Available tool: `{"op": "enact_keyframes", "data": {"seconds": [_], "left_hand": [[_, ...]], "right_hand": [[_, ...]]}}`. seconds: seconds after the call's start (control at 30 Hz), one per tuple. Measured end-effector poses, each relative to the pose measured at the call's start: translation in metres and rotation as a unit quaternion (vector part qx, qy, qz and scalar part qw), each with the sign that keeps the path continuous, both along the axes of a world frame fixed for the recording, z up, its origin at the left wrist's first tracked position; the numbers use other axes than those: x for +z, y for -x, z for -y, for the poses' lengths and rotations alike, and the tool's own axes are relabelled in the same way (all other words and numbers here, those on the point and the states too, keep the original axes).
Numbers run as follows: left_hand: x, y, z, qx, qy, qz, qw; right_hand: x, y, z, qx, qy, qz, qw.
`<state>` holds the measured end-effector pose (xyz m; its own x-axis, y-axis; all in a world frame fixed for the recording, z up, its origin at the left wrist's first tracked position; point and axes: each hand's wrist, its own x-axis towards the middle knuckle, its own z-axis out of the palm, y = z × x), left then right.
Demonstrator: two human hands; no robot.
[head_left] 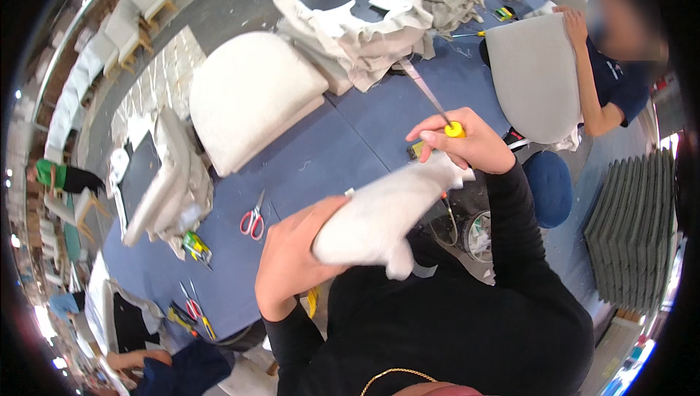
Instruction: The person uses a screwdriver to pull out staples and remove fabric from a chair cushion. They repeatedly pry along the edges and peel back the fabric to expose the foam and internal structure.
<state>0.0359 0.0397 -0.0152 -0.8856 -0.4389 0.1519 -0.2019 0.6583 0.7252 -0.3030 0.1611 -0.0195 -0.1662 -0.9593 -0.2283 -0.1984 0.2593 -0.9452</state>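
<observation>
My left hand [295, 261] is wrapped round one end of a white fabric-covered piece [379, 217], which is held tilted in front of my body and slightly smeared by motion. In my right hand [474, 144] is a yellow-handled tool [426, 91] with a long, flat metal blade, pointing away over the table. Just below that hand lies the far end of the white piece; whether they touch I cannot tell. Red-handled scissors [253, 222] lie on the blue table [350, 133], left of the white piece.
A cream cushion [255, 97] and fabric-covered frames [350, 17] stand along the table's far side. On the right, another person holds a grey cushion [536, 79]. Nearby are a blue stool [548, 190] and a stack of dark grey pads [631, 232]. A green-yellow tool [197, 249] lies left.
</observation>
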Motion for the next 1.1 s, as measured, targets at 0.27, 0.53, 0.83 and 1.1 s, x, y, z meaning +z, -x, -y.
{"op": "enact_keyframes", "data": {"seconds": [0.27,0.53,0.83,1.1], "left_hand": [[-0.011,0.003,0.032,-0.162,-0.051,-0.054,0.984],[0.006,0.003,0.074,-0.093,-0.216,-0.065,0.970],[0.080,0.119,0.167,0.080,-0.050,-0.147,0.985],[-0.030,0.220,0.234,0.114,-0.064,-0.061,0.990]], "right_hand": [[0.029,-0.042,0.088,0.037,0.261,-0.154,0.952],[0.029,-0.078,0.177,0.088,0.340,-0.160,0.923],[-0.049,0.079,0.339,-0.213,0.350,-0.242,0.880],[-0.202,0.121,0.347,-0.254,0.320,-0.290,0.865]]}}
